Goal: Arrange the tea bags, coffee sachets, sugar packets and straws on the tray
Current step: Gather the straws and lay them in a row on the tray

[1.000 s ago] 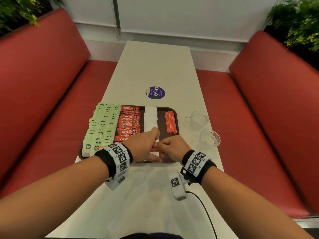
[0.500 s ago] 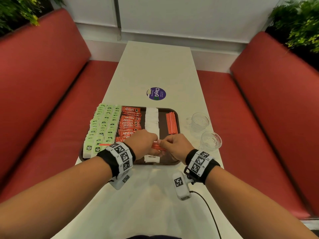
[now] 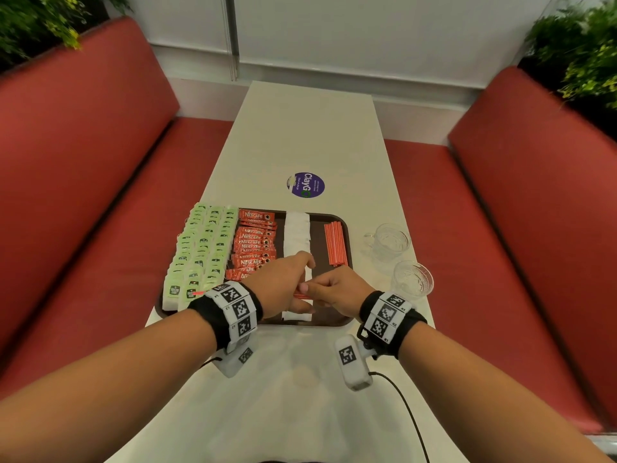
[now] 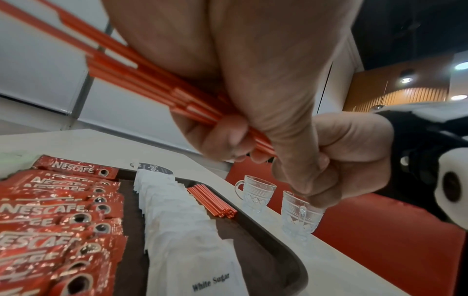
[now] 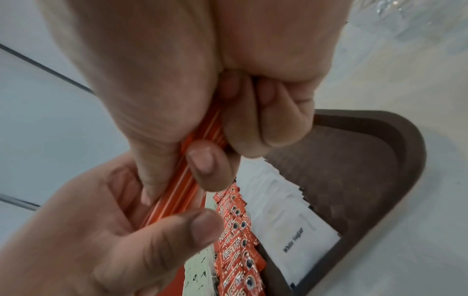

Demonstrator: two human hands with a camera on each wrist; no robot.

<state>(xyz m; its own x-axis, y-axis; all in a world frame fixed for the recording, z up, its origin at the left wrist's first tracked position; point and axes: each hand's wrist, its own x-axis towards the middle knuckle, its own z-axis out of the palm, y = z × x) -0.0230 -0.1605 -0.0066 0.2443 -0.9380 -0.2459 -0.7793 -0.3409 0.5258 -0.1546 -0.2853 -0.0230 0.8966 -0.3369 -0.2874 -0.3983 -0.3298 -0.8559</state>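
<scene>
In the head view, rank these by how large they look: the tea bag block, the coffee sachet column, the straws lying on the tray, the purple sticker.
1. tea bag block
2. coffee sachet column, its near end hidden by the left hand
3. and 4. straws lying on the tray and purple sticker: too alike to rank.

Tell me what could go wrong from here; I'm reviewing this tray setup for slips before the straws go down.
1. Both the left hand and right hand grip a loose straw bundle above the sugar packets; a straw may slip out and scatter them.
2. The free space beside the laid straws is near the tray edge; straws might roll off.
3. The right hand could knock the nearby glass cups.
</scene>
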